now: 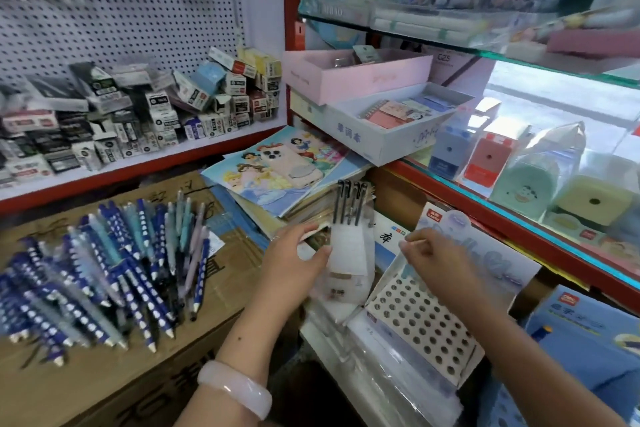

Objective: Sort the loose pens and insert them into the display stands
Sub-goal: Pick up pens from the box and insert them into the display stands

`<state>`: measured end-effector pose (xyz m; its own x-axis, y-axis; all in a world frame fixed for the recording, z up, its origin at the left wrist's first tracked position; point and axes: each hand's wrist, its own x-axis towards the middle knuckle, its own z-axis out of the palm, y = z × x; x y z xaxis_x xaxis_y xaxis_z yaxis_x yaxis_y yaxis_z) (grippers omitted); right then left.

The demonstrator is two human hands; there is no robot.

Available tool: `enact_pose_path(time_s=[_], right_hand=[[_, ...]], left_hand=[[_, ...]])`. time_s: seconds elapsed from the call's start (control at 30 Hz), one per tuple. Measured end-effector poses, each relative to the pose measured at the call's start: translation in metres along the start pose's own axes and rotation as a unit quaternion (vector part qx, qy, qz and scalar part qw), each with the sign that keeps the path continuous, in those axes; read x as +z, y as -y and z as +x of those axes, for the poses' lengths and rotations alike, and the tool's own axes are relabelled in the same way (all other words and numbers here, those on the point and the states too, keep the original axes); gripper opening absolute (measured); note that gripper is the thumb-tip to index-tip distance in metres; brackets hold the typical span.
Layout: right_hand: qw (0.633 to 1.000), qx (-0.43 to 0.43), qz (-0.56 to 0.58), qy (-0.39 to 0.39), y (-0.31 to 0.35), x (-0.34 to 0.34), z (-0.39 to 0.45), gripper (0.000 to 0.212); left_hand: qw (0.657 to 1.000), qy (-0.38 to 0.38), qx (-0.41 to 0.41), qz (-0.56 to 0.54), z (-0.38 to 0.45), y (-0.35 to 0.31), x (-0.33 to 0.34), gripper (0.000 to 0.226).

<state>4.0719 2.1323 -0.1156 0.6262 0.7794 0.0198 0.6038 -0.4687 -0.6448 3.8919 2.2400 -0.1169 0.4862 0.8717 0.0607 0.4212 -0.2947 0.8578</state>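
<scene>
- A pale pink smooth bangle (234, 387) circles the left wrist at the near edge of the view.
- A white cardboard display stand with rows of round holes (420, 326) lies tilted on clear-wrapped packs, just below the right hand; its holes show no pens.
- The right hand (434, 255) hovers over the stand's printed pale blue back card (485, 250), thumb and forefinger pressed together; whether they pinch anything I cannot tell.
- The left hand (296, 258) grips a clear plastic sleeve of dark-capped pens (349, 218), fingers and thumb clamped on its left edge, the pens pointing up and away.
- A loose heap of blue-and-white patterned pens (104, 274) lies on a brown cardboard box (221, 288) to the left, well apart from the stand.
- Beyond the hands, a pink phone (291, 163) rests on cartoon-princess colouring books (273, 163).
- Farther back, small ink-refill boxes (138, 114) crowd a shelf under a white pegboard (121, 10).
</scene>
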Motion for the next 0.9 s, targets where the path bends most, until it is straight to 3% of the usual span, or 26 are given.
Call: enact_pose_path(time_s=[0.23, 0.4, 0.57, 0.7, 0.9], right_hand=[[0.983, -0.157, 0.033, 0.093, 0.129, 0.051, 0.017, 0.025], [0.951, -0.22, 0.051, 0.211, 0.214, 0.124, 0.014, 0.035], [0.933, -0.255, 0.027, 0.253, 0.263, 0.192, 0.012, 0.037], [0.927, -0.257, 0.022, 0.274, 0.272, 0.227, 0.015, 0.035], [0.931, -0.228, 0.032, 0.282, 0.269, 0.245, 0.028, 0.034]], left_hand=[[0.985, -0.124, -0.119, -0.029, -0.012, 0.045, -0.105, 0.031], [0.948, -0.241, -0.206, -0.014, -0.025, 0.094, -0.173, 0.034], [0.909, -0.303, -0.278, 0.06, -0.035, 0.152, -0.222, 0.036], [0.893, -0.275, -0.346, 0.084, -0.034, 0.19, -0.239, 0.063], [0.864, -0.215, -0.427, 0.16, -0.014, 0.219, -0.241, 0.079]])
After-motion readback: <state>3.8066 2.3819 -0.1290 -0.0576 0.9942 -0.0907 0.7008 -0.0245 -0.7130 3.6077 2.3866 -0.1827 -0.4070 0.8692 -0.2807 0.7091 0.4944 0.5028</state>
